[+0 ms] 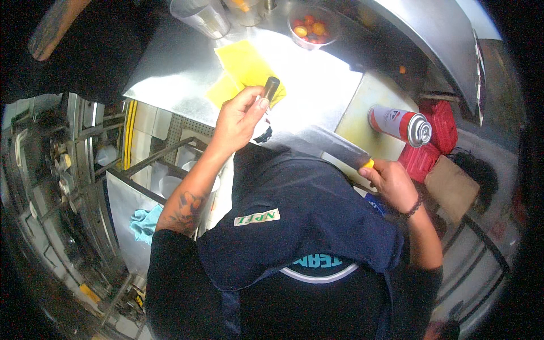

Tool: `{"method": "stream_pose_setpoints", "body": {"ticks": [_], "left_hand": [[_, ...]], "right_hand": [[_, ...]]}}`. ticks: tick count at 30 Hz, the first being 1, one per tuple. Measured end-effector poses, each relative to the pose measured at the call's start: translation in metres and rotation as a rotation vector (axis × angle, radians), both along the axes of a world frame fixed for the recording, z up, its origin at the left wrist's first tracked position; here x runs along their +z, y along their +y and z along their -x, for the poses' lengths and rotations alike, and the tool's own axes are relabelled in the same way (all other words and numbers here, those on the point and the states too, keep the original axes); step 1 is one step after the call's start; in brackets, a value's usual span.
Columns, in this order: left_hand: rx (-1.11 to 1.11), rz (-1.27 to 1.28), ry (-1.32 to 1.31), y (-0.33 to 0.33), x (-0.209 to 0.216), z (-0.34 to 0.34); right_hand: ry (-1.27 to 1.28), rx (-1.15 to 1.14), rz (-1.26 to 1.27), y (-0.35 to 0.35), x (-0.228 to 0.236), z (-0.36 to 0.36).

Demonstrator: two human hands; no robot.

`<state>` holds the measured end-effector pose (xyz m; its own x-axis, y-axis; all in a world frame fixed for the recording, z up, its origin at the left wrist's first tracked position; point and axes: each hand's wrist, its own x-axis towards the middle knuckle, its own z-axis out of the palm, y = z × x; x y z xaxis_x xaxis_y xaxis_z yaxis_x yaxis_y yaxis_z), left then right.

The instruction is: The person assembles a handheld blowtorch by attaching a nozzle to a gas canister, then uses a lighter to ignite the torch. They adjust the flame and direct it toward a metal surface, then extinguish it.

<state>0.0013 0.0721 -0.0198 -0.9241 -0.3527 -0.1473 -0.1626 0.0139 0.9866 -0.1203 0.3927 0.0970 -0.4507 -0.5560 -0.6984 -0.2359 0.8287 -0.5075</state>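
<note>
My left hand (pixel 242 120) is closed around a gas torch head (pixel 271 87). Its dark metal tube points up past my thumb, and a black part shows below my fingers. My right hand (pixel 393 185) grips a knife (pixel 339 148) by its yellow handle, with the broad blade pointing left above the counter's near edge. Just beyond my left hand, a yellow cloth (pixel 245 63) lies crumpled on the steel counter (pixel 187 62). Past the knife, a red and white gas canister (pixel 391 123) lies on its side on a pale cutting board (pixel 362 113).
A clear bowl of small red and orange tomatoes (pixel 309 28) stands at the back, with a clear plastic jug (pixel 199 17) to its left. Red baskets (pixel 435 127) and a cardboard piece (pixel 452 180) sit at right. A blue cloth (pixel 145 223) lies on a lower shelf at left.
</note>
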Motion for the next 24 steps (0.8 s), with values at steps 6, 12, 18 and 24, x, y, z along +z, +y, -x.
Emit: {"method": "stream_pose_setpoints", "body": {"ticks": [6,12,18,24], "left_hand": [[0.056,0.118,0.043,-0.006,0.005,0.008],[0.008,0.271,0.022,-0.009,0.005,0.014],[0.237,-0.184,-0.093,-0.013,-0.006,0.016],[0.165,-0.594,-0.081,0.027,0.007,0.023]], "right_hand": [[-0.119,-0.134,-0.022,-0.004,-0.006,-0.010],[0.017,-0.119,0.013,0.013,-0.013,-0.005],[0.195,-0.197,0.123,0.029,-0.061,-0.002],[0.565,-0.234,0.329,-0.026,-0.130,0.005]]}}
